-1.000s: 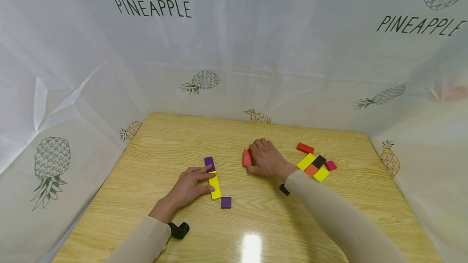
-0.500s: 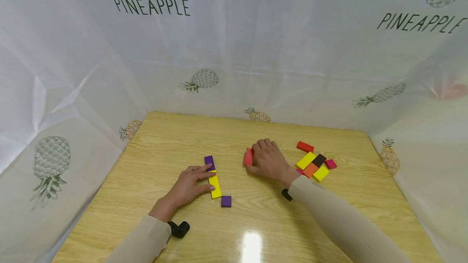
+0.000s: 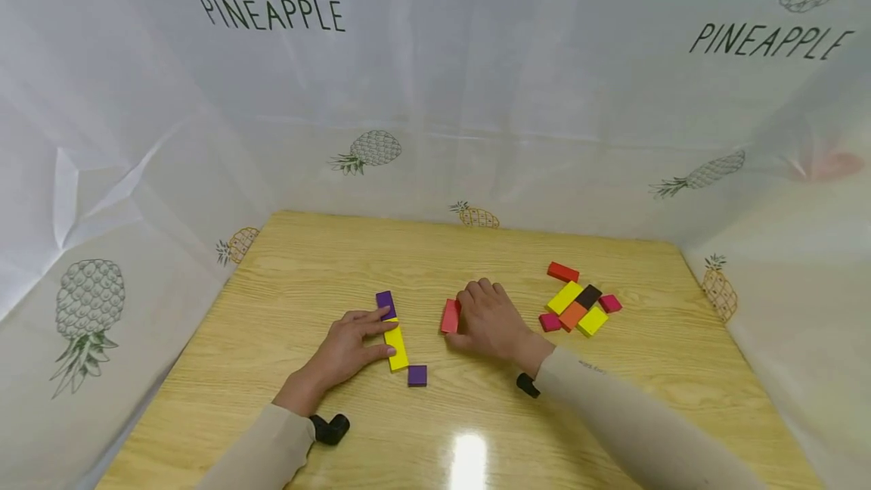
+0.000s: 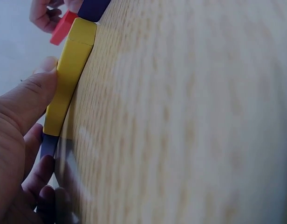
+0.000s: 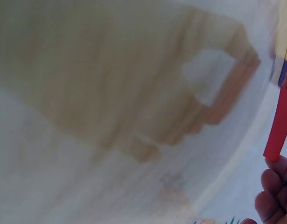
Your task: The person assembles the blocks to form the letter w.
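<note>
Left of the wooden table's (image 3: 292,324) middle, the left hand (image 3: 345,350) is resting loosely extended fingers and thumb against a yellow block (image 3: 398,355) and the purple block (image 3: 384,299) adjoining its far end, while a small purple square (image 3: 417,376) is lying just beside the near end. Farther right, the right hand (image 3: 491,324) is holding a red block (image 3: 450,317) narrowly between thumb and fingers, and a cluster of coloured blocks (image 3: 573,316) is lying beyond that hand toward the table's right side.
</note>
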A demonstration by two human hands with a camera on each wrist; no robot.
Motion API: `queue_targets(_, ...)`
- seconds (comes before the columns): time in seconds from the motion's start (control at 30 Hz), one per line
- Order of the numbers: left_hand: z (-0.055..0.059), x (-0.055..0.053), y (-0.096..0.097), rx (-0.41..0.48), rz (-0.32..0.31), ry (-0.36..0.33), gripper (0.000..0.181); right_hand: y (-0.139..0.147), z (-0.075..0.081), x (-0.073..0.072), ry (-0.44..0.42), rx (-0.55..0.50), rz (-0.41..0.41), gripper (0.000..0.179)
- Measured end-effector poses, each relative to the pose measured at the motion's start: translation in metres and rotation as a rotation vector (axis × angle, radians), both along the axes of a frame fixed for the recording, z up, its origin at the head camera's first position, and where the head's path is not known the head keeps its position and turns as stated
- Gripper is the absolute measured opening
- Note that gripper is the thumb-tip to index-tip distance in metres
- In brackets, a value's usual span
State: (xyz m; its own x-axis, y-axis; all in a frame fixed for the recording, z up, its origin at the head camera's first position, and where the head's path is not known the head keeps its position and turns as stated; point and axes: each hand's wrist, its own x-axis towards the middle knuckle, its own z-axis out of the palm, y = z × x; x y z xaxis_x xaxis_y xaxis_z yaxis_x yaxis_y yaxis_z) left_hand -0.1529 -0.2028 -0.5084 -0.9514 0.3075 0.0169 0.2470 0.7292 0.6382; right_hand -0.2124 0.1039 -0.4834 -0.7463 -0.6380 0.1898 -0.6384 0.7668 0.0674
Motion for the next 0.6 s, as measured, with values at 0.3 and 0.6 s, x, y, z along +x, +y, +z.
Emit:
queue_targets(0.3,-0.001,0.001,-0.002,0.008,0.004,0.022,0.049,-0.011,-0.003,0.023,-0.009,0.000,0.075,0.056)
queue_targets(0.6,-0.003,-0.002,-0.001,0.024,-0.006,0.007,0.050,-0.013,-0.008,0.033,-0.019,0.030,0.094,0.053)
